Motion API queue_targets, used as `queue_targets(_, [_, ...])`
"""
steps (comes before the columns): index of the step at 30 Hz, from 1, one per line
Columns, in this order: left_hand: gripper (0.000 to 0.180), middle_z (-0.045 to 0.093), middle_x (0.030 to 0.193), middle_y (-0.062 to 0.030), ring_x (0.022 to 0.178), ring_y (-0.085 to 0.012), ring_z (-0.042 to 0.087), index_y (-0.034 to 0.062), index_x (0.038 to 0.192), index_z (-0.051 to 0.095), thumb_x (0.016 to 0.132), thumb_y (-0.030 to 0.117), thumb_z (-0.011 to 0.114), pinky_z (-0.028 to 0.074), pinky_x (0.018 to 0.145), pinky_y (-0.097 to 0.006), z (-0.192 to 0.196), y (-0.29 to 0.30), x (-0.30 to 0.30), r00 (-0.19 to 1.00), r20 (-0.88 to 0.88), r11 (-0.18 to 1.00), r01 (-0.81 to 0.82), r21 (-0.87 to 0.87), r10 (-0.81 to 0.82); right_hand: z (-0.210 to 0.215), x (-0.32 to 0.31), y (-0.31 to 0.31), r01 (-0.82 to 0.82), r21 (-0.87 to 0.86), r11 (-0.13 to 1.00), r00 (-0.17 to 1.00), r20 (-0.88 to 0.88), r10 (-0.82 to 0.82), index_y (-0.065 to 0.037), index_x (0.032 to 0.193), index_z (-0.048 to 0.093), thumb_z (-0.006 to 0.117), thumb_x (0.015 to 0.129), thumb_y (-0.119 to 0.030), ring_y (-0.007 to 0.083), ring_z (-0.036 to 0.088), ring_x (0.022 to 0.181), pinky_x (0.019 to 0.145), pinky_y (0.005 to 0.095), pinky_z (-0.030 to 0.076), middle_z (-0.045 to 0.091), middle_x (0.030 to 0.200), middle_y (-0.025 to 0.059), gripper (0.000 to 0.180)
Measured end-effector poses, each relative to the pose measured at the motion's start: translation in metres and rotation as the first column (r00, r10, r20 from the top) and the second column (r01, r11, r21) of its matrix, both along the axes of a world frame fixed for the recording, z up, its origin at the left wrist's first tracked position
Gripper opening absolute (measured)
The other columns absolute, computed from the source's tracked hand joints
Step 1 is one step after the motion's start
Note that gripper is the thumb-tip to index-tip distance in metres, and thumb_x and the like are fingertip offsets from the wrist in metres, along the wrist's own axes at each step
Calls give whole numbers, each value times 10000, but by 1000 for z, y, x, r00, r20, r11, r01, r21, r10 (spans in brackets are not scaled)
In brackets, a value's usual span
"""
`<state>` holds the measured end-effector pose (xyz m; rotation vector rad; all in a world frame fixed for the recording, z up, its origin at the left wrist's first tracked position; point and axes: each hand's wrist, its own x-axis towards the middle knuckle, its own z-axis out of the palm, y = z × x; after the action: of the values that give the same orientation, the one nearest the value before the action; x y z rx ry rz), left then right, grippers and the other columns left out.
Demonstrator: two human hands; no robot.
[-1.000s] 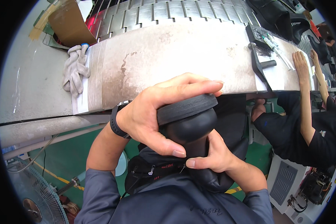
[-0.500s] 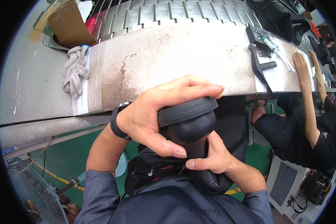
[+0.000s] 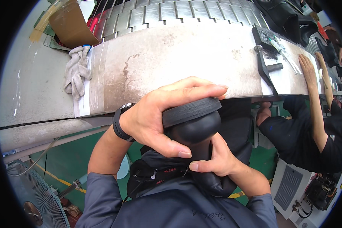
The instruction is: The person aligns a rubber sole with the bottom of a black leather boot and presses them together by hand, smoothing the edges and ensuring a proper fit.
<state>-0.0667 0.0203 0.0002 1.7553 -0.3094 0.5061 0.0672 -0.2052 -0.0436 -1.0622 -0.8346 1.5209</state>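
A black boot (image 3: pixel 197 128) is held over my lap, its thick dark sole (image 3: pixel 192 112) uppermost and its rounded heel part below. My left hand (image 3: pixel 152 117) is wrapped round the sole, with fingers along the far side and the thumb on the near side. My right hand (image 3: pixel 219 157) grips the narrower part of the boot beneath, thumb towards me. The fingers of that hand are mostly hidden behind the boot. A dark wristwatch (image 3: pixel 121 123) is on my left wrist.
Beyond my hands lies a worn pale worktop (image 3: pixel 114 76), backed by a slatted metal conveyor (image 3: pixel 152 15). Grey gloves (image 3: pixel 78 72) lie at left, a hammer (image 3: pixel 262 68) at right. A co-worker's arm (image 3: pixel 315 102) rests at far right. A fan (image 3: pixel 38 201) stands lower left.
The boot has turned very slightly in my hands, and the sole's near edge has risen a little. Both hands keep nearly the same grip.
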Motion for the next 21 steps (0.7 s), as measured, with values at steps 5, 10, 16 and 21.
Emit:
queue_targets(5, [1105,610,1447,-334,1353,-419,602,-119,1568,499,711,407,958,493,1133,-529,1,0,0,1000,0,1000,-9,2,9,0,-2,1,6,-10,1000,999,-35,-6,3,1595,357,920,789,-222,245,525,1394,1196,425,409,531,1479,151,1008])
queue_targets(10, [1076,611,1445,-337,1339,-424,611,-115,1565,504,737,416,941,494,1132,-527,-2,0,0,1000,3,1000,-24,9,24,5,-1,5,-2,4,1000,1000,-20,2,-11,1622,340,912,794,-224,243,522,1402,1198,426,406,525,1492,143,1029])
queue_targets(16, [1060,626,1455,-326,1346,-414,645,-121,1563,497,752,382,959,509,1132,-479,12,6,-3,994,-34,974,-95,206,104,-1,-1,3,19,-28,999,998,-60,-21,-21,1644,323,899,800,-202,242,518,1409,1203,427,408,515,1516,136,1038])
queue_targets(21, [898,697,1392,-305,1258,-406,730,-64,1488,607,754,287,986,583,1052,-433,45,-11,-12,966,-79,953,-226,203,246,10,0,6,-6,-30,1000,991,-130,2,-23,1653,314,894,808,-152,243,518,1436,1222,427,411,519,1538,130,1033])
